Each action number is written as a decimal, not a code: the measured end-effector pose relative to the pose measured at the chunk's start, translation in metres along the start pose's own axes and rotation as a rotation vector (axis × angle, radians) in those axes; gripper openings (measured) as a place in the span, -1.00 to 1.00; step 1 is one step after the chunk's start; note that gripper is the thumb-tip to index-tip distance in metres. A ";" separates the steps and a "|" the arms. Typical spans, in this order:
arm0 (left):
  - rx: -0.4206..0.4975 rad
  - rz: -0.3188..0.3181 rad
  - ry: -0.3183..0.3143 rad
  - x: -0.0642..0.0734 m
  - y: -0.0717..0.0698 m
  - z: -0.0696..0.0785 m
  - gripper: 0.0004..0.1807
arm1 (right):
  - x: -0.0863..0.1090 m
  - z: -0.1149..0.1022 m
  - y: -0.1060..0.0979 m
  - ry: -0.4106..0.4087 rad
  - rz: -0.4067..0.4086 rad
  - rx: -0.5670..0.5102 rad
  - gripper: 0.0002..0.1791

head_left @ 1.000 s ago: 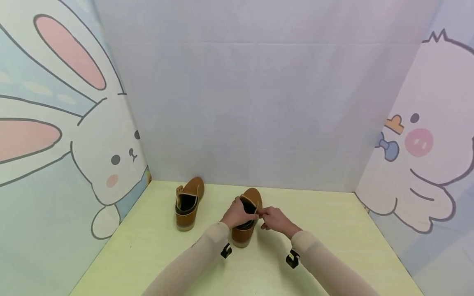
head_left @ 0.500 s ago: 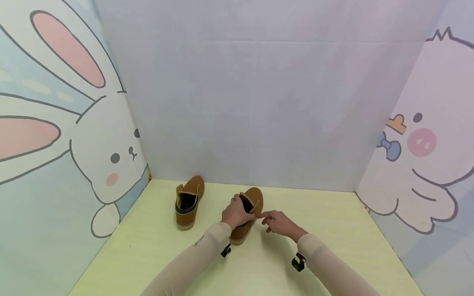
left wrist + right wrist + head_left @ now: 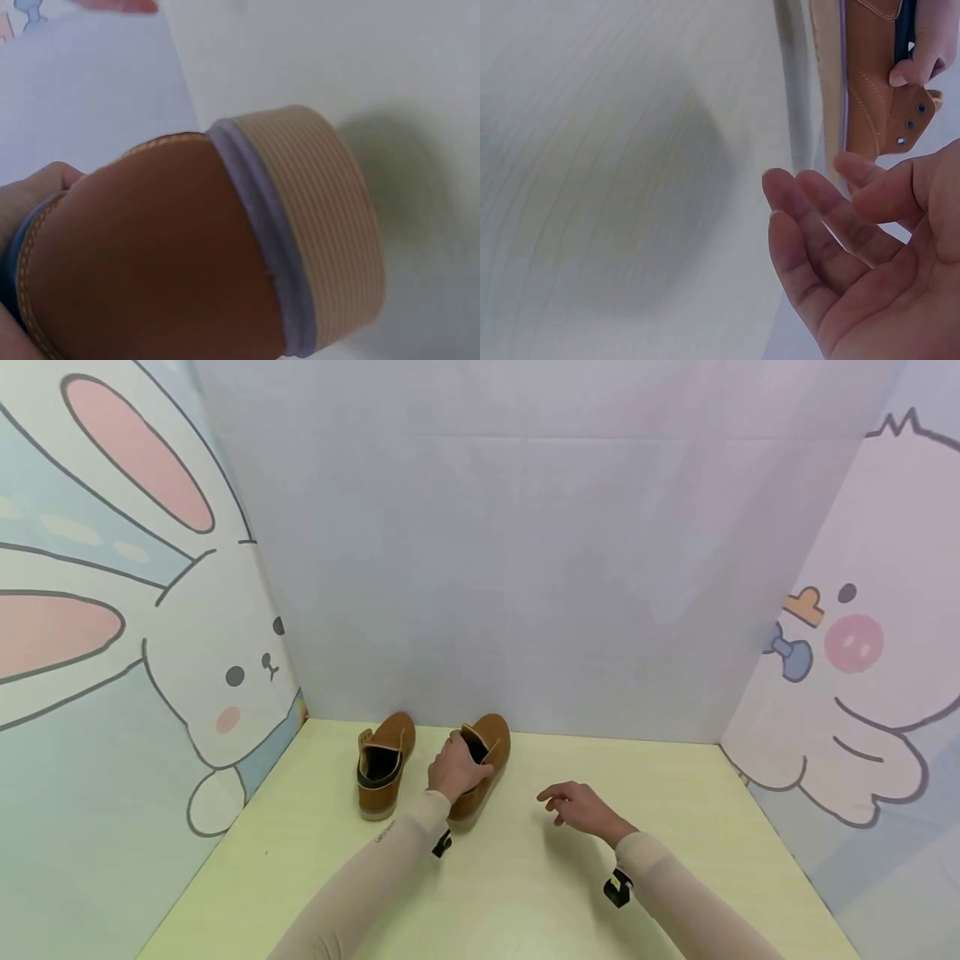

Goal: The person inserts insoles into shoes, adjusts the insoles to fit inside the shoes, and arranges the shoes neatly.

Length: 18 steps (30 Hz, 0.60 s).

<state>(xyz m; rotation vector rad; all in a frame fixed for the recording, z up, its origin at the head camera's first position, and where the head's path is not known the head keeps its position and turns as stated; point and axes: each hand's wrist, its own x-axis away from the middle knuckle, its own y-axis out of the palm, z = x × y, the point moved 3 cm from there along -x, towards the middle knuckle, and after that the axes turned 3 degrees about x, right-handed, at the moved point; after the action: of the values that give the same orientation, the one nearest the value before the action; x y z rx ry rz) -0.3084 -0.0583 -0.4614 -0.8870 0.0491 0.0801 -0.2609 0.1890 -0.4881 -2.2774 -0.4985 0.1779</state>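
Note:
My left hand [image 3: 455,768] grips a brown lace-less shoe [image 3: 495,750] by its collar, fingers over the opening and thumb on the near side. Seen from the left wrist, the shoe's rounded heel [image 3: 150,247] and ribbed tan sole [image 3: 322,225] fill the middle, with a shadow on the table beside the sole. The eyelet flap [image 3: 911,120] shows in the right wrist view, close by the left thumb. My right hand [image 3: 581,808] hovers to the right of the shoe, fingers loosely bent and holding nothing. A matching brown shoe [image 3: 390,739] stands to the left, toe toward the back wall.
The pale yellow table [image 3: 675,827] runs back to a grey-white wall [image 3: 525,568]. A side panel with a rabbit drawing [image 3: 202,693] rises at the left, another with a chick drawing [image 3: 862,718] at the right.
My left hand has carried the shoe left and farther back, closer to the other shoe. My right hand has come away from the shoe's side and moved a little right.

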 end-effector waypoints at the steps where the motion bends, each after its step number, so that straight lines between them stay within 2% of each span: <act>1: -0.004 0.007 -0.005 -0.003 -0.005 -0.003 0.02 | 0.000 0.000 0.000 -0.001 0.001 0.005 -0.65; 4: -0.010 0.030 -0.029 -0.013 -0.017 -0.012 0.04 | 0.001 -0.001 0.000 -0.006 0.000 0.012 -0.66; 8: -0.021 0.056 -0.063 -0.022 -0.024 -0.027 0.05 | 0.001 0.001 0.000 -0.014 -0.010 0.010 -0.66; 13: -0.022 0.063 -0.085 -0.026 -0.023 -0.041 0.06 | 0.001 0.006 0.002 0.001 -0.016 0.008 -0.66; 18: -0.016 0.078 -0.090 -0.026 -0.018 -0.048 0.05 | 0.001 0.007 0.004 0.008 -0.010 -0.005 -0.65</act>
<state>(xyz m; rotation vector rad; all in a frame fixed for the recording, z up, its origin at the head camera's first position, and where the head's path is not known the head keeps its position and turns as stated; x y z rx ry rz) -0.3328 -0.1084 -0.4756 -0.8966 -0.0011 0.1930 -0.2604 0.1915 -0.4959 -2.2789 -0.5068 0.1628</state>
